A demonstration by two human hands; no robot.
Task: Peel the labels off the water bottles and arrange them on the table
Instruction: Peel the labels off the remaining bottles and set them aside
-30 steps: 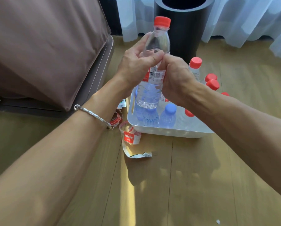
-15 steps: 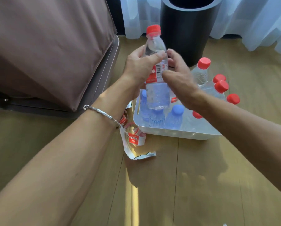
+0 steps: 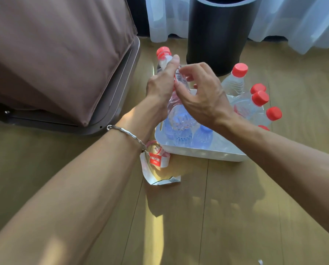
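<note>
A clear plastic water bottle (image 3: 180, 115) with a red cap (image 3: 163, 52) is held in the air, tilted so that its cap leans up and to the left, just above the near left corner of a white tray (image 3: 207, 154). A label (image 3: 179, 78) with a barcode and a red patch is around its upper body.

The left hand (image 3: 160, 87) grips the bottle from the left side, its fingers wrapped behind it and its thumb lying up along the neck towards the cap. The right hand (image 3: 203, 96) is at the bottle's right side, fingers arched and spread, with the thumb tip against the label. Whether this hand is pinching the label or only touching it cannot be made out. A thin silver bracelet (image 3: 125, 131) sits on the left wrist.

The tray rests on a wooden floor (image 3: 226, 207). Inside it are blue-capped bottles (image 3: 204, 130) near the front, and red-capped bottles (image 3: 240, 70) leaning along the far right side.

On the floor just beside the tray's near left corner lie peeled labels (image 3: 157, 159), red and white, curled and crumpled, one strip trailing towards the viewer.

Behind the tray stands a tall black cylinder (image 3: 217, 35), with white curtains (image 3: 293, 22) hanging beyond it. To the left is a large piece of furniture under a brown cover (image 3: 54, 54).
</note>
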